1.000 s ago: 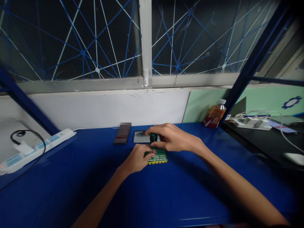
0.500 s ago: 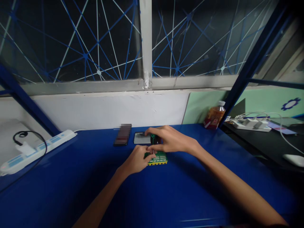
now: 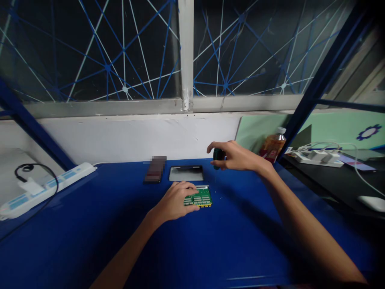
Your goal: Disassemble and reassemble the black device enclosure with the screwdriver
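Note:
A green circuit board with rows of pale parts and a yellow near edge lies on the blue table. My left hand grips its left part, thumb along the near edge and fingers over the top. Above the table, to the right of and beyond the board, my right hand holds a dark screwdriver with a black and green handle, pointing down. Its thin shaft is barely visible. Several tiny bright specks, too small to identify, lie right of the board.
Behind the board is a shallow dark-rimmed tray-like case, beside a dark, partly pixelated slab. A white power strip lies left. A bottle stands at the back right, and a mouse lies on the black side desk.
My right hand has lifted the screwdriver off the board and moved it right and back. My left fingers have gone from pinching near the shaft to gripping the board, uncovering the case behind.

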A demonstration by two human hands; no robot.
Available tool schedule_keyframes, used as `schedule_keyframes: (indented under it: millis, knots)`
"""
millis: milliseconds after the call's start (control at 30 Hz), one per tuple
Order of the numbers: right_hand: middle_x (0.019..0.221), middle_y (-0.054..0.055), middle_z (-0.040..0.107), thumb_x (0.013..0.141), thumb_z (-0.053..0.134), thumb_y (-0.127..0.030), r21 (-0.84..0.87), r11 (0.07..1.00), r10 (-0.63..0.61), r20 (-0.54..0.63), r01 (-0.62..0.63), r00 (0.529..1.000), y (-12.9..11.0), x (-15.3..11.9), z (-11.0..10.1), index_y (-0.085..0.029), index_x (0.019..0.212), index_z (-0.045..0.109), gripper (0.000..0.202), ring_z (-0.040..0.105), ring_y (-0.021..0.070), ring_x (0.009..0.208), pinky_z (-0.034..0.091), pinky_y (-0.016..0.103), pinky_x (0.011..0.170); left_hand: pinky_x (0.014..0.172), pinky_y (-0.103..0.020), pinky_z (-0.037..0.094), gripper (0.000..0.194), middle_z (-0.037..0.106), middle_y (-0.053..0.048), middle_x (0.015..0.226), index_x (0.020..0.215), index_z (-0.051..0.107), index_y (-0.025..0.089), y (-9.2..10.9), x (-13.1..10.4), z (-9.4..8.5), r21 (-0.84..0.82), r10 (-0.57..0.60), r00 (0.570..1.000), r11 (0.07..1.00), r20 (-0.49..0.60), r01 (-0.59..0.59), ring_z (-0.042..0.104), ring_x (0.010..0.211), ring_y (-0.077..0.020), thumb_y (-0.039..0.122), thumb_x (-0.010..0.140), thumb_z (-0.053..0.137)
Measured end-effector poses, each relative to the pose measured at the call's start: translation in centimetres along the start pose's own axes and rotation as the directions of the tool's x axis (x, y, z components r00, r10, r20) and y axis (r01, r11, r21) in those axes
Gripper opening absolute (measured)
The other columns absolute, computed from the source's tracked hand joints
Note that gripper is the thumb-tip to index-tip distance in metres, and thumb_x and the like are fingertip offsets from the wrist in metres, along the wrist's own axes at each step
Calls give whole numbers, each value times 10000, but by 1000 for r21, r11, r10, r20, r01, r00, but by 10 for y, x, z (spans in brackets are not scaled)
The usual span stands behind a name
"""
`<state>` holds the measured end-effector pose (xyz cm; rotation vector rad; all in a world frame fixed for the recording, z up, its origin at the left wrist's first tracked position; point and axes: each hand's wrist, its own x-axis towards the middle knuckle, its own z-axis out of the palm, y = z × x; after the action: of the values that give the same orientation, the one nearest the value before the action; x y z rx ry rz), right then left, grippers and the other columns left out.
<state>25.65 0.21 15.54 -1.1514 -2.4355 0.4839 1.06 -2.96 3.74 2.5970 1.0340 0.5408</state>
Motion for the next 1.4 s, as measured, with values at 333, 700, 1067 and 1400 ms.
schedule_keyframes:
  millis: [333,700,1067,1400]
  knots:
    - [529,4,630,728,634,-248,75,985,130,248,-153,960,18,5,6,-152,989,578,284,634,163,518,452,242,508,891,-455,408,383,623,-80,1143,1091,662,219,5,3,-2,84,-3,999,996,37,0,553,1043,-279,371,743,714]
    - [555,4,631,731,615,-240,66,982,144,335,-175,931,22,7,15,-150,1024,553,312,624,149,505,446,234,492,901,-456,395,344,615,-70,1150,1069,673,217,6,1,-1,73,-12,999,997,39,9,549,1043,-277,333,746,700]
    - [533,0,633,709,627,-218,99,978,148,308,-186,940,22,7,15,-155,987,575,290,619,157,482,441,246,466,890,-462,400,316,622,-77,1132,1050,678,235,3,0,1,56,24,1000,998,0,-24,552,1027,-281,346,754,689]
    - [625,12,679,753,659,-322,257,964,38,117,-68,992,2,-3,-7,-159,1024,557,333,652,157,552,479,253,538,872,-413,436,250,656,-53,1038,1013,678,219,6,3,1,-90,-1,990,996,-139,-12,591,954,-230,353,803,655]
